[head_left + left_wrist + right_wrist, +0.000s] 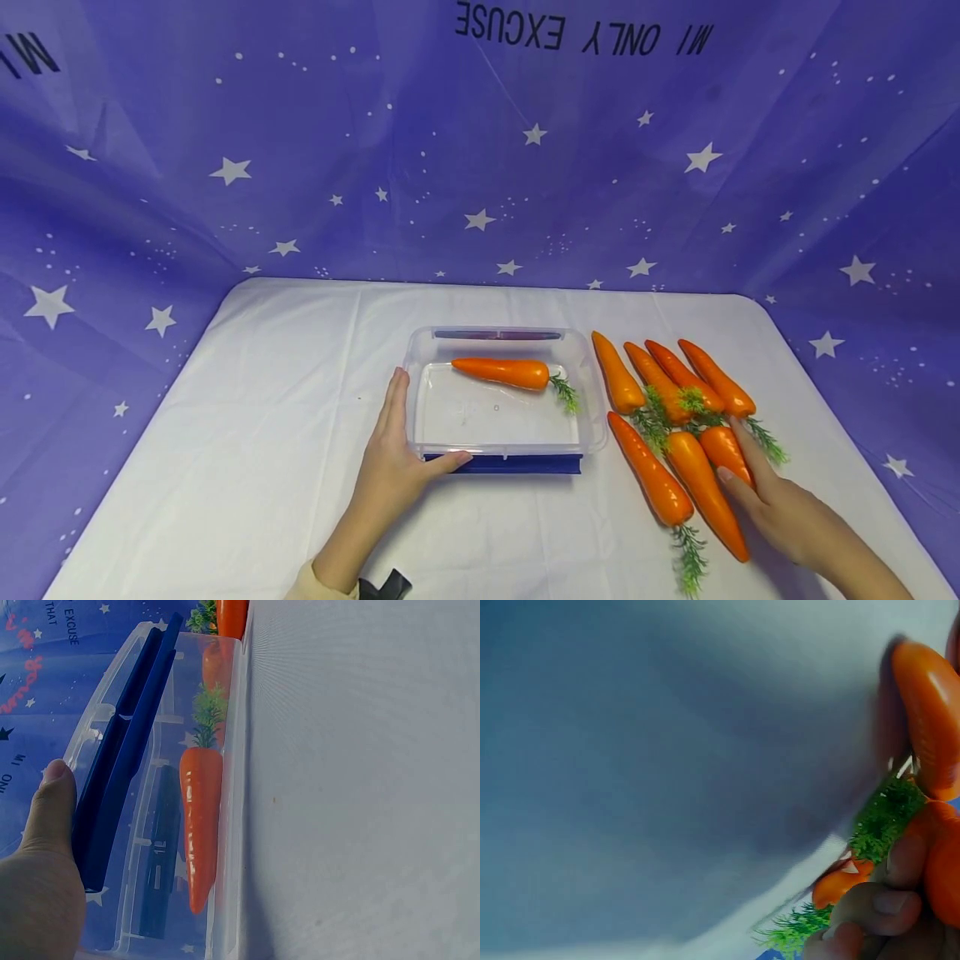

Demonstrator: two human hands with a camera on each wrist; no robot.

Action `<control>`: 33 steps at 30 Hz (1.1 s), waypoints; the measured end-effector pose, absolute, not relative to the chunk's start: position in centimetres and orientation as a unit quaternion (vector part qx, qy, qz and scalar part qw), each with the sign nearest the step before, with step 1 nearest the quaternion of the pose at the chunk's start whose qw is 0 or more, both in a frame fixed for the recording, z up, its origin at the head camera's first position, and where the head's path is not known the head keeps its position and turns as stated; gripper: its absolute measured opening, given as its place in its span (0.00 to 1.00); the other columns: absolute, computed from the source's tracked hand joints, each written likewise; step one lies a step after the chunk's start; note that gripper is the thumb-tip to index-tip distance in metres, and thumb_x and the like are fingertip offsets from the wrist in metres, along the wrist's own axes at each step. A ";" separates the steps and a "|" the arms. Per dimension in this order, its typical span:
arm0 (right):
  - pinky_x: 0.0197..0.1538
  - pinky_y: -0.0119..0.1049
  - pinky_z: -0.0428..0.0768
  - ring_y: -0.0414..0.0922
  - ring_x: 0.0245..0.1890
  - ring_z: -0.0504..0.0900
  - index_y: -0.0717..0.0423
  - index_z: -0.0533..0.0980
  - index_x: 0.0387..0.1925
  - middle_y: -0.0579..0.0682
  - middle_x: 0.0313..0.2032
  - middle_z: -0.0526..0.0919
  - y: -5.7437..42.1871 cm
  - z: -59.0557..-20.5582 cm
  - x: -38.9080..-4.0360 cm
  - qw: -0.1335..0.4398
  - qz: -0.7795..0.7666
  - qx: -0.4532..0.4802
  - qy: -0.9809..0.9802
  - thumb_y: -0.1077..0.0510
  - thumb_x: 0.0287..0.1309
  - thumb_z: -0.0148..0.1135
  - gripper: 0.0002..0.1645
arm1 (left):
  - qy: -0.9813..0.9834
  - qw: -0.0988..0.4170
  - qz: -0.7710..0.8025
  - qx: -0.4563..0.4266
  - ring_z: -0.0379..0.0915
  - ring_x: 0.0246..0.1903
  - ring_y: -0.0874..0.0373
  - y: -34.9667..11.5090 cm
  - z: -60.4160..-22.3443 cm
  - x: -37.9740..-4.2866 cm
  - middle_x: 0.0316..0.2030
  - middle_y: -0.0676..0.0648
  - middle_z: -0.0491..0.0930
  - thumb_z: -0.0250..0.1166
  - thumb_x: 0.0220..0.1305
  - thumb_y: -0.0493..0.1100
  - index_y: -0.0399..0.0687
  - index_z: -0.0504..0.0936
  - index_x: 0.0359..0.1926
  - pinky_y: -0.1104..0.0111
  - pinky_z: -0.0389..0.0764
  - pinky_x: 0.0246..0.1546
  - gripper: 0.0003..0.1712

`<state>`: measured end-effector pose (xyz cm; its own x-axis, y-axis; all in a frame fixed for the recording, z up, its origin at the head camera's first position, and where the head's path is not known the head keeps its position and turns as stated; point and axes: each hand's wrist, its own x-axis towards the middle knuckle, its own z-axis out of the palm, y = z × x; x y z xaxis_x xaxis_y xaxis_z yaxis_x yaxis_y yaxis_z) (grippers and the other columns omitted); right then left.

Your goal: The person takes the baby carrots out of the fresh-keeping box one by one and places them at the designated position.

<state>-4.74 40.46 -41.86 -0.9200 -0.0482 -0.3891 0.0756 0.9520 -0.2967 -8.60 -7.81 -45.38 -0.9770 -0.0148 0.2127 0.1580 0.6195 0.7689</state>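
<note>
A clear plastic box (495, 429) with blue clips stands at the middle of the table. One carrot (501, 372) with a green top lies inside it. My left hand (397, 454) holds the box at its near left corner, fingers along the left wall and thumb at the front clip (124, 772). On the right, my right hand (780, 504) grips a carrot (723, 450) in the near part of a group, thumb on one side and fingers on the other. Part of that carrot is hidden by the hand. Its curled fingertips (892, 904) show beside orange carrots in the right wrist view.
Several more carrots lie right of the box, among them a far-row carrot (716, 379), a carrot beside the box (648, 471) and a carrot touching the held one's left (705, 492). White cloth (285, 417) covers the table. A purple star-patterned curtain (420, 167) rises behind.
</note>
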 end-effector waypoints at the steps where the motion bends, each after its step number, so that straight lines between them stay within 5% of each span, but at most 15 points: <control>1: 0.39 0.70 0.76 0.75 0.47 0.80 0.41 0.19 0.76 0.82 0.61 0.66 40.5 -42.0 -4.6 0.195 -0.158 0.004 0.968 0.33 0.74 0.35 0.49 | -0.894 0.097 -0.435 -0.039 0.48 0.77 0.50 -7.8 -45.4 -8.6 0.79 0.48 0.45 0.78 0.33 0.73 0.51 0.43 0.80 0.49 0.60 0.73 0.80; 20: 0.43 0.69 0.77 0.73 0.44 0.82 0.44 0.10 0.71 0.82 0.59 0.69 41.1 -43.5 -3.9 0.212 -0.160 0.017 0.964 0.35 0.76 0.33 0.51 | -0.892 0.099 -0.439 -0.037 0.48 0.77 0.51 -7.7 -45.3 -8.5 0.79 0.46 0.47 0.78 0.33 0.73 0.51 0.44 0.80 0.49 0.61 0.73 0.79; 33: 0.27 0.59 0.79 0.66 0.38 0.84 0.47 0.09 0.69 0.78 0.47 0.79 42.0 -43.6 -4.6 0.253 -0.101 0.061 0.960 0.23 0.67 0.28 0.58 | -0.891 0.094 -0.442 -0.036 0.48 0.77 0.52 -7.7 -45.4 -8.5 0.79 0.47 0.47 0.77 0.34 0.74 0.55 0.42 0.80 0.49 0.60 0.73 0.79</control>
<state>-4.56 41.99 -43.58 -0.8641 0.0657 -0.4991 0.1685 0.9720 -0.1638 -8.48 -7.73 -45.41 -0.9797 -0.0183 0.1999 0.1482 0.6058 0.7817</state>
